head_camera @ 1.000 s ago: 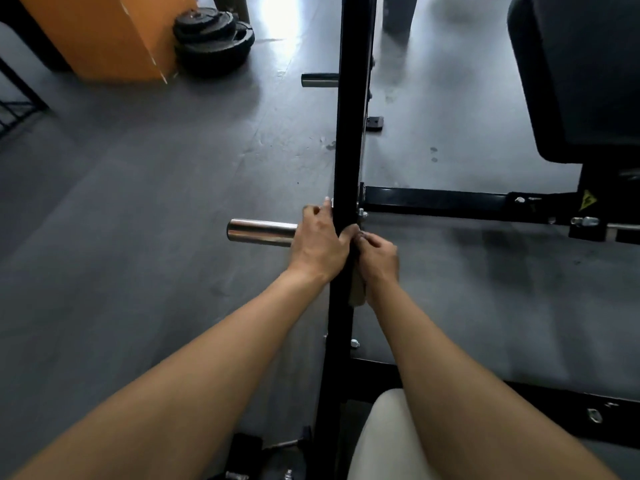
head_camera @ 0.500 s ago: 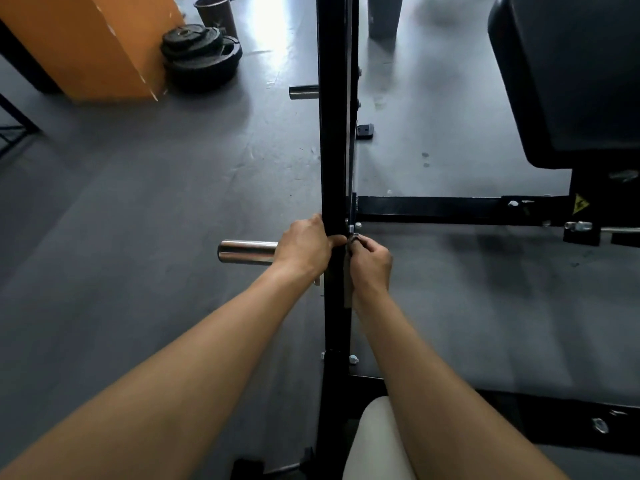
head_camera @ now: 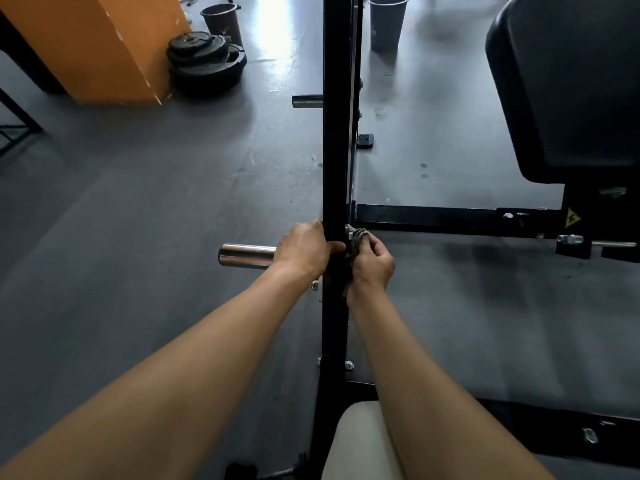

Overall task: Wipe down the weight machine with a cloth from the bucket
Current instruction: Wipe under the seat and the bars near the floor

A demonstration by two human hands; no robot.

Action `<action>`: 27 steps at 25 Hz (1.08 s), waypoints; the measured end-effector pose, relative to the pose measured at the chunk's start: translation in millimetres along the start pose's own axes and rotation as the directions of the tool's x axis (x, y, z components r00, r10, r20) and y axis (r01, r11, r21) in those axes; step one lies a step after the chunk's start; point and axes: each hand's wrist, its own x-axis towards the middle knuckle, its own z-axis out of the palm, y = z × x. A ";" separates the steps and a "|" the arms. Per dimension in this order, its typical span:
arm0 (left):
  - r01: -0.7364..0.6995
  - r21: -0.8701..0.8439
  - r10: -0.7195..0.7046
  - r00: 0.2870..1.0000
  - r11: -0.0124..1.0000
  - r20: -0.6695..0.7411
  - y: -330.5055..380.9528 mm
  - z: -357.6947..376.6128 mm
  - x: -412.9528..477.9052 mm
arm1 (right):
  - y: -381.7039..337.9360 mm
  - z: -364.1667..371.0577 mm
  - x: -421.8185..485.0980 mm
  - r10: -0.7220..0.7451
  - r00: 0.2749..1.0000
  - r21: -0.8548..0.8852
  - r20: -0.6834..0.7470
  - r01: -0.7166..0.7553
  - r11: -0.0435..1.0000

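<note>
**Two hands at the black upright, cloth pinched against its side**

The right hand [head_camera: 372, 265] has its fingers curled, pinching a crumpled grey-brown cloth [head_camera: 356, 238]. The cloth is bunched against the right face of the upright post [head_camera: 336, 133], just below where the crossbar [head_camera: 426, 218] meets it. A strip of cloth hangs down along the post past the wrist.

The left hand [head_camera: 304, 249] wraps the same post from the other side, with its thumb laid across the front face.

The post is square-section steel, painted matt black, with bolt heads showing lower down. At nine o'clock from the left hand a polished chrome peg [head_camera: 247, 256] sticks out, round and shiny. A shorter peg [head_camera: 306, 101] sits higher up the post, at twelve o'clock.

At two o'clock from the hands is a thick black padded seat [head_camera: 568, 81], smooth and rounded at the corners.

The floor [head_camera: 138, 202] is dull grey rubber, scuffed and spotted. At eleven o'clock lie stacked black weight plates [head_camera: 206, 62] beside an orange block [head_camera: 97, 46], with a dark bucket [head_camera: 221, 19] behind them. A grey bucket [head_camera: 388, 19] stands at one o'clock.
</note>
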 end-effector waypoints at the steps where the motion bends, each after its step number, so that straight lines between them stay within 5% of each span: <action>1: 0.004 0.003 -0.004 1.000 1.000 -0.001 1.4 -0.3 -0.7 | -5.3 0.8 -0.7 0.004 1.000 0.040 0.017 -0.005 0.999; 4: 0.020 0.029 -0.021 0.999 0.999 0.040 5.6 -3.5 -2.1 | -25.3 10.2 0.5 -0.095 0.986 -0.002 0.134 0.096 0.995; 7: 0.018 0.098 -0.032 0.989 0.995 0.144 10.6 -10.7 -6.6 | -26.5 4.2 -12.9 -0.218 0.964 -0.406 0.155 0.263 0.875; 11: -0.007 0.084 -0.007 0.987 0.996 0.162 26.8 -34.7 -25.6 | -39.1 -9.4 -20.9 -0.119 0.981 -0.637 0.153 0.190 0.747; 18: -0.107 -0.061 0.104 0.993 0.992 -0.054 52.2 -99.8 -51.3 | -99.5 39.8 -63.2 -0.245 0.912 -0.483 0.328 0.385 0.786; 22: -0.192 -0.174 0.187 0.981 0.966 -0.045 30.7 -147.4 -65.9 | -131.1 75.1 -104.2 -0.238 0.886 -0.436 0.397 0.411 0.801; 27: -0.411 -0.031 0.408 0.910 0.911 -0.071 17.6 -189.7 -79.8 | -134.2 99.0 -157.1 -0.442 0.744 -0.440 0.501 0.658 0.611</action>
